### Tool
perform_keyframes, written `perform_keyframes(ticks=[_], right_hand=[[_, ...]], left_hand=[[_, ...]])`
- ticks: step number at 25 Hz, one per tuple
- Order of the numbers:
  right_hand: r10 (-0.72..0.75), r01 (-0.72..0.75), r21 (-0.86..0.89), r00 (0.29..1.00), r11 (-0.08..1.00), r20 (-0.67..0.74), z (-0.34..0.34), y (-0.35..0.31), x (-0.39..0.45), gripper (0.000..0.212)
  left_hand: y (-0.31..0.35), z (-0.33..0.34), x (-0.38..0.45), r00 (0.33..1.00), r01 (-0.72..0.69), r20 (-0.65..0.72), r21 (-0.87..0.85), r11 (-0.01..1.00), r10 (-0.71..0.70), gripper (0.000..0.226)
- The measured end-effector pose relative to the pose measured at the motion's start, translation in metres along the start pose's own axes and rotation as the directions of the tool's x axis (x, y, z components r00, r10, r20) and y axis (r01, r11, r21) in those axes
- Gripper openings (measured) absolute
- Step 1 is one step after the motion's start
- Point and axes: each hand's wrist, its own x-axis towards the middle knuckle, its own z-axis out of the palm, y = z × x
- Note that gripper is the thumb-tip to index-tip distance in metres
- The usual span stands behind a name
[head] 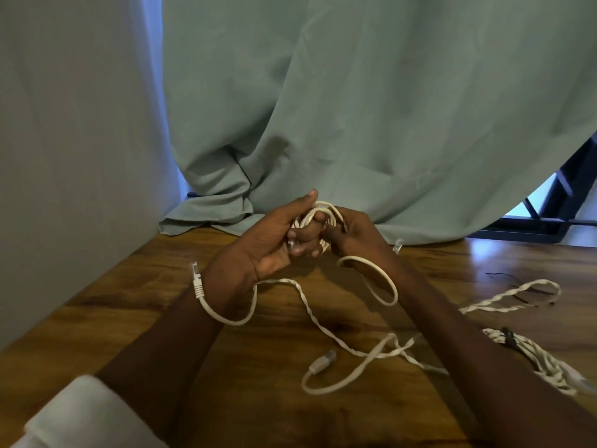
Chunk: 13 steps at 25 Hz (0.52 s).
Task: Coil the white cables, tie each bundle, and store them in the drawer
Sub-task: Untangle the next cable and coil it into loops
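Above the wooden table, my left hand and my right hand both grip a small coil of white flat cable. Loose cable runs from the coil down across the table, with one plug standing by my left wrist and another plug lying nearer me. A tied white bundle with a dark tie lies at the right. A twisted white cable loop lies beyond it. No drawer is in view.
A pale green curtain hangs behind the table and pools on its far edge. A grey wall borders the left side. Thin dark ties lie at the right. A dark metal frame shows at the far right.
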Motion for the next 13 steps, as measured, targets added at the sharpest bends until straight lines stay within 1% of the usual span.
perform_keyframes(ticks=[2,5,8,10,11,12,13], right_hand=[[0.011,-0.012,0.092,1.0,0.996,0.011,-0.005,0.001,-0.002,0.02],[0.053,-0.051,0.204,0.999,0.978,-0.003,-0.005,0.0,-0.002,0.02],[0.105,-0.086,0.218,0.991,0.972,-0.078,-0.007,0.005,-0.002,0.028],[0.215,-0.164,0.289,0.965,0.943,-0.152,-0.013,0.01,-0.002,0.03],[0.287,-0.225,0.335,0.946,0.915,-0.149,-0.015,0.011,-0.002,0.03],[0.339,-0.28,0.352,0.934,0.893,-0.116,-0.016,0.014,-0.002,0.03],[0.356,-0.317,0.319,0.932,0.893,-0.07,-0.015,0.015,-0.003,0.029]], left_hand=[[0.0,0.003,0.002,0.999,0.03,0.016,0.006,1.0,-0.03,0.046],[0.008,0.005,-0.001,0.999,0.028,0.049,-0.101,0.994,-0.023,0.049],[0.016,0.003,-0.004,0.999,0.04,-0.009,-0.168,0.985,-0.042,0.045],[0.021,0.005,-0.005,0.999,0.039,0.009,-0.19,0.981,-0.038,0.043],[0.023,0.005,-0.006,1.0,0.013,0.023,-0.228,0.974,-0.008,0.042],[0.025,0.004,-0.006,0.999,-0.027,0.019,-0.282,0.959,0.034,0.04],[0.027,0.003,-0.006,0.996,-0.082,-0.012,-0.339,0.937,0.083,0.037]])
